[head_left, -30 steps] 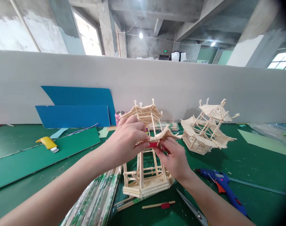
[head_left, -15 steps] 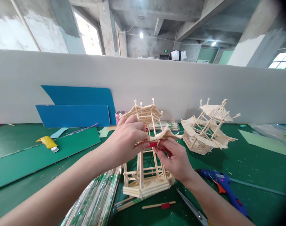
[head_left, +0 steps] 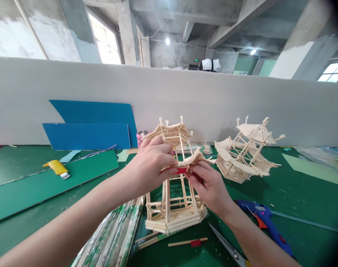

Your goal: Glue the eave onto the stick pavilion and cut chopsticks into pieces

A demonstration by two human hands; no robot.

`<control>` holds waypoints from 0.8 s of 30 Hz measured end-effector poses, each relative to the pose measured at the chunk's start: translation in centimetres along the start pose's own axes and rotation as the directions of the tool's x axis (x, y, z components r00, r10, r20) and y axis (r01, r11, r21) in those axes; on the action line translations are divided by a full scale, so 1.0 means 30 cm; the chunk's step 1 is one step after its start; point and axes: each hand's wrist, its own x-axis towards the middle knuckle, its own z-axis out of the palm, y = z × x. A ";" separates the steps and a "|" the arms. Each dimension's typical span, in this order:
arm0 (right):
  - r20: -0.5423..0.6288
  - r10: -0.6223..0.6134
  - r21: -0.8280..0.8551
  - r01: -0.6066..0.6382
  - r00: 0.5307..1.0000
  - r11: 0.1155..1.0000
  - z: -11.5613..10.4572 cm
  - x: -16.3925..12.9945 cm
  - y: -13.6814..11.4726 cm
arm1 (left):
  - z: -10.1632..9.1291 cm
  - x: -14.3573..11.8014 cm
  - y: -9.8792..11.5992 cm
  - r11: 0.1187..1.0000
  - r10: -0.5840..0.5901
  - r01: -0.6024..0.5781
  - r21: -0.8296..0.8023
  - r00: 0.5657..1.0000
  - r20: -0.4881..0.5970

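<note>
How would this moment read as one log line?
left hand: pinching red strip | right hand: at strip's right end | stick model: upright | glue gun: on table

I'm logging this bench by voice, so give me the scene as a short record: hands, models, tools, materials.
Left hand: pinching the left end of a red strip
Right hand: fingers at its right end, exact grip hidden
Stick model: upright; its lower roof just above the strip
Second model: farther right on the green table
Tools: blue glue gun, scissors
Materials: wrapped sticks, blue boards
</note>
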 end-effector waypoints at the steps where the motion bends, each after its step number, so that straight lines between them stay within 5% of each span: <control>1: 0.000 0.002 -0.004 -0.002 1.000 1.000 0.001 -0.001 0.000 | 0.000 0.000 0.000 1.000 0.000 0.000 0.002 1.000 -0.001; 14: -0.016 0.009 -0.058 -0.010 1.000 0.998 0.002 -0.006 -0.009 | -0.006 -0.005 0.002 1.000 0.000 0.000 0.007 1.000 0.009; 19: -0.227 0.007 -0.126 -0.036 0.974 0.991 -0.016 -0.027 -0.016 | -0.007 -0.004 0.003 1.000 -0.019 0.020 -0.004 0.999 0.032; 24: -0.387 -0.132 -0.194 0.059 0.913 0.979 -0.063 -0.011 -0.039 | -0.006 -0.007 0.005 1.000 -0.017 0.017 0.000 1.000 0.017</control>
